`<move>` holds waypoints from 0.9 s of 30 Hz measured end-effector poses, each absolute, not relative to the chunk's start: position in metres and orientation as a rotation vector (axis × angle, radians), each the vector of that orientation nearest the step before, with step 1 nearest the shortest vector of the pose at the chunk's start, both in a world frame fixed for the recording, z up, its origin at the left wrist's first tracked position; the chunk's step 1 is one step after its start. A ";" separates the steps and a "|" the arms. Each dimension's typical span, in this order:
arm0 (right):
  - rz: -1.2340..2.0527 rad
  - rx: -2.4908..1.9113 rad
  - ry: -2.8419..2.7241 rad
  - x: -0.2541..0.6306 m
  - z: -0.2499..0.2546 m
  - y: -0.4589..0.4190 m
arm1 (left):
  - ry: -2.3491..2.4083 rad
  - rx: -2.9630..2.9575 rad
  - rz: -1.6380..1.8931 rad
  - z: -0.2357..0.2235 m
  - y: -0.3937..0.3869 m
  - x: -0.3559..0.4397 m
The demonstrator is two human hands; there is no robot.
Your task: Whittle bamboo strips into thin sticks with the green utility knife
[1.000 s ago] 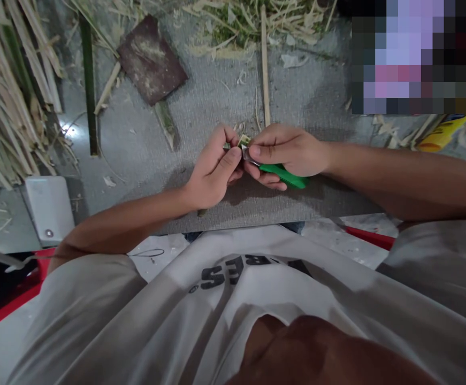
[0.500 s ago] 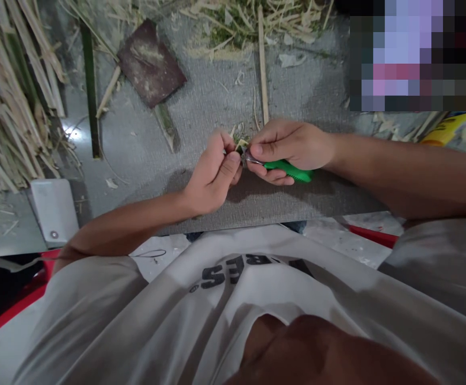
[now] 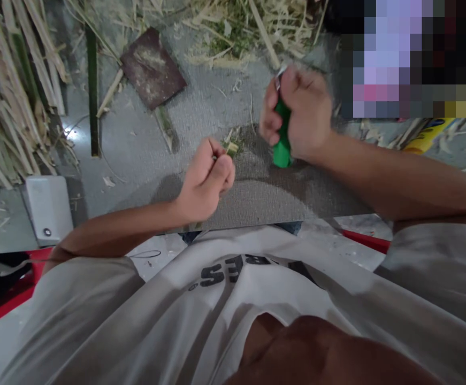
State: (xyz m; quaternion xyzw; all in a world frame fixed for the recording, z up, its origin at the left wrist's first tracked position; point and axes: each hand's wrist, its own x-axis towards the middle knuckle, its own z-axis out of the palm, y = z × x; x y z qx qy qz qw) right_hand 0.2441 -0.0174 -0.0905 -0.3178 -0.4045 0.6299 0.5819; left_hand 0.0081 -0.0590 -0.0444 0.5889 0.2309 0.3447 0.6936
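My left hand (image 3: 205,184) is closed near the table's front edge, with a small bamboo piece (image 3: 231,149) pinched between thumb and fingers. Its pale yellow-green end sticks out on the right, while the rest is hidden in the fist. Up and to the right, apart from it, my right hand (image 3: 307,115) wraps around a green-handled knife (image 3: 283,133). The short metal part points away from me, above the thumb, and is blurred. Fine green and pale shavings (image 3: 238,140) lie on the table just beyond the bamboo piece.
A brown square sheet (image 3: 152,69) dusted with powder lies at back left, near a dark green strip (image 3: 92,91). Many split bamboo strips (image 3: 0,123) fill the left side, with a white device (image 3: 49,208) by them. Shavings (image 3: 252,32) are heaped behind; a yellow tube (image 3: 427,136) lies right.
My right hand has swung away from the left hand, up and right, turning the knife upright. A pale stick behind it has shifted and tilted. My left hand has moved slightly left, still gripping the bamboo piece.
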 end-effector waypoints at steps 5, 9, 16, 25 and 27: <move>1.821 -0.653 -1.190 0.225 -0.068 -0.054 | 0.608 1.202 0.757 -0.059 -0.046 0.012; 2.007 -0.634 -1.190 0.228 -0.060 -0.064 | 0.708 1.186 0.673 -0.062 -0.049 0.008; 2.182 -0.590 -1.203 0.226 -0.067 -0.073 | 0.730 1.265 0.544 -0.068 -0.054 0.002; 2.245 -0.660 -1.174 0.225 -0.061 -0.070 | 0.618 1.859 0.725 -0.079 -0.044 -0.004; 2.269 -0.663 -1.157 0.226 -0.059 -0.069 | 0.667 1.880 0.705 -0.079 -0.046 -0.003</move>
